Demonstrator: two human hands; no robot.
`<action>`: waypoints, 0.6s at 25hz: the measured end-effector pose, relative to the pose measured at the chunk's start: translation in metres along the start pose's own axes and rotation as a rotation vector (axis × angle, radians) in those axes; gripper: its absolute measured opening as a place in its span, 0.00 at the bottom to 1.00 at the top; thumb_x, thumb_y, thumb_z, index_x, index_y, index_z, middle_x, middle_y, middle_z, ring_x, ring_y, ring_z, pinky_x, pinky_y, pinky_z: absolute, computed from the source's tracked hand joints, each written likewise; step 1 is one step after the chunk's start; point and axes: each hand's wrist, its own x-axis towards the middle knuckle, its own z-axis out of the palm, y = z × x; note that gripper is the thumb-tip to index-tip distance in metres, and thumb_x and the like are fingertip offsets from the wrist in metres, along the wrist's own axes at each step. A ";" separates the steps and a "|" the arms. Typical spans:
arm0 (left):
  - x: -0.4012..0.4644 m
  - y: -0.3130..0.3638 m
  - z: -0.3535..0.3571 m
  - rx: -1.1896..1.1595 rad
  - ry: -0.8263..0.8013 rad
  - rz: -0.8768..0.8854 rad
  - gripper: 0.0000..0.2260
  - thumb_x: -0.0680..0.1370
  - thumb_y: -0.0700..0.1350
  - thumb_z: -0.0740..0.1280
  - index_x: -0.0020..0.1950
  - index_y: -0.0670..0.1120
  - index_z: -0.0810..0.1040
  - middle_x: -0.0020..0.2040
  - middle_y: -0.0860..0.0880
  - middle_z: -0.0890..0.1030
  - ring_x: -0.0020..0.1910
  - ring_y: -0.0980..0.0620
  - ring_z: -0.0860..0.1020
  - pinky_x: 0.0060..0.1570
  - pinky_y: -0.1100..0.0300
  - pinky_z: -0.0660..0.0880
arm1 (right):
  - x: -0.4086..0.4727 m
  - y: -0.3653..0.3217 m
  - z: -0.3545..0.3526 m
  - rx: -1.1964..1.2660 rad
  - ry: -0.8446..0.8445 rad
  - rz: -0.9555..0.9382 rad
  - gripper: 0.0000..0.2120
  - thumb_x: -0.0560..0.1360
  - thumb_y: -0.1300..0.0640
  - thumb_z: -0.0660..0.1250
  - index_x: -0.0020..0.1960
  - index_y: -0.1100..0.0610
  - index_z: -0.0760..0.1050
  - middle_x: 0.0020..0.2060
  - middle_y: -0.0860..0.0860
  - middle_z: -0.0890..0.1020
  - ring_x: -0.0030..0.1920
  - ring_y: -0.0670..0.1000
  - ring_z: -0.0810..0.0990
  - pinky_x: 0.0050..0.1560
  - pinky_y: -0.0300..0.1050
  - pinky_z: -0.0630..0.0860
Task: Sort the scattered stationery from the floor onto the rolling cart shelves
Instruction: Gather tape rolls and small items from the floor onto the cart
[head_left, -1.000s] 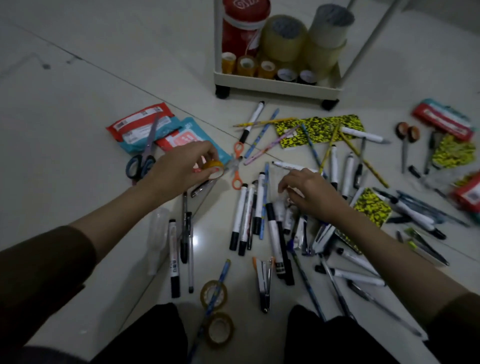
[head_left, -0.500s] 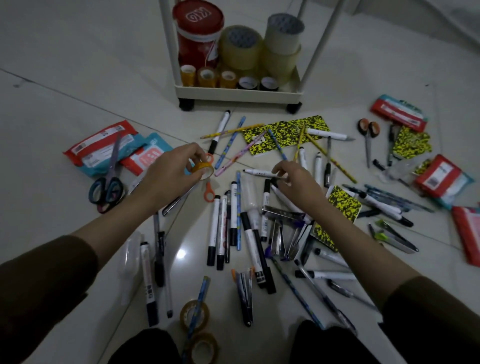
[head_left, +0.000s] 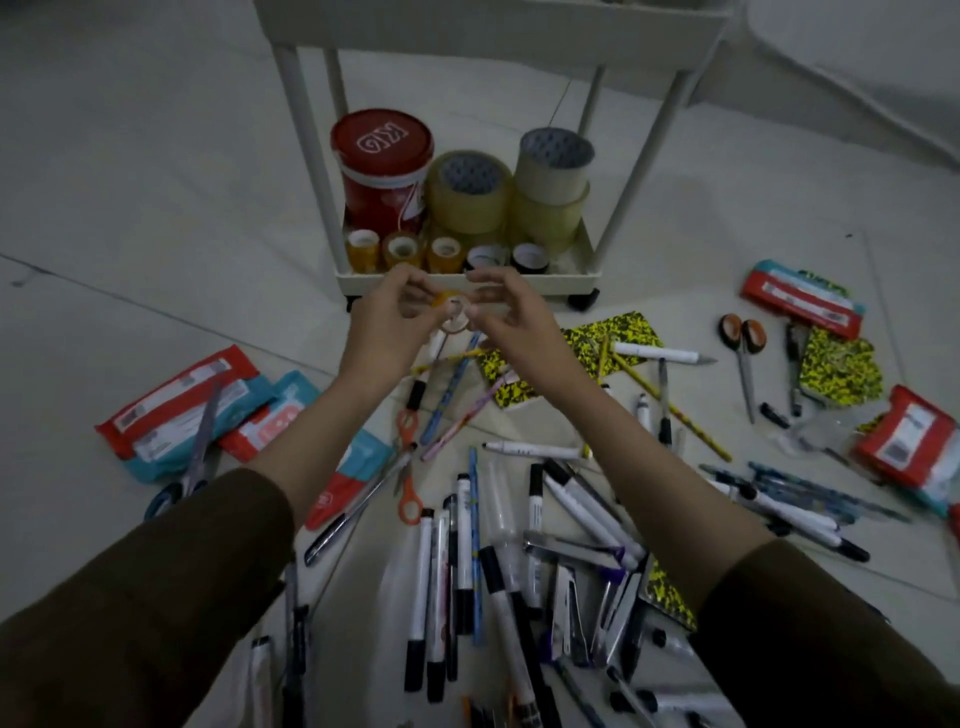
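Just in front of the rolling cart (head_left: 566, 283), above its bottom shelf rim, I have both hands raised off the floor (head_left: 130, 218). That shelf already carries the big items: a red tub (head_left: 382, 166) and wide tape rolls (head_left: 467, 192), with a row of small rolls (head_left: 402, 252) along the front edge. Below my arms the floor is littered with markers (head_left: 460, 551), pens, scissors (head_left: 407, 467) and packets (head_left: 182, 410).

My left hand (head_left: 387, 332) pinches a small yellow tape roll (head_left: 451, 306) between thumb and fingers; my right hand (head_left: 511, 319) has its fingers curled at the roll's other side, touching or pinching it, though I cannot tell exactly how.

I judge the roll light and rigid, a hard ring that won't crush, but smooth on its outer wrap and inclined to roll if set on edge. The best hold looks to be across the outer rim or with a fingertip through the core, and it should go down flat or snug beside the matching small rolls.
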 end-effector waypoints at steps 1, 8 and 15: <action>0.008 0.000 0.003 -0.061 0.009 -0.030 0.09 0.73 0.45 0.72 0.47 0.45 0.75 0.45 0.48 0.78 0.44 0.54 0.78 0.39 0.62 0.78 | 0.009 -0.002 0.000 0.029 0.022 -0.004 0.11 0.76 0.60 0.65 0.57 0.59 0.71 0.47 0.51 0.76 0.45 0.44 0.78 0.38 0.37 0.78; 0.036 -0.033 0.000 0.213 0.095 0.096 0.12 0.78 0.43 0.63 0.61 0.44 0.75 0.57 0.49 0.77 0.55 0.58 0.75 0.52 0.71 0.69 | 0.070 -0.004 0.005 0.100 0.123 0.092 0.08 0.76 0.69 0.61 0.42 0.59 0.66 0.35 0.51 0.73 0.32 0.49 0.75 0.31 0.38 0.77; 0.041 -0.071 -0.006 0.841 -0.158 0.122 0.29 0.77 0.44 0.62 0.76 0.44 0.54 0.77 0.46 0.53 0.76 0.47 0.50 0.72 0.49 0.54 | 0.114 -0.003 0.038 -0.223 0.254 0.145 0.03 0.75 0.58 0.65 0.47 0.58 0.75 0.46 0.55 0.81 0.52 0.57 0.78 0.51 0.50 0.74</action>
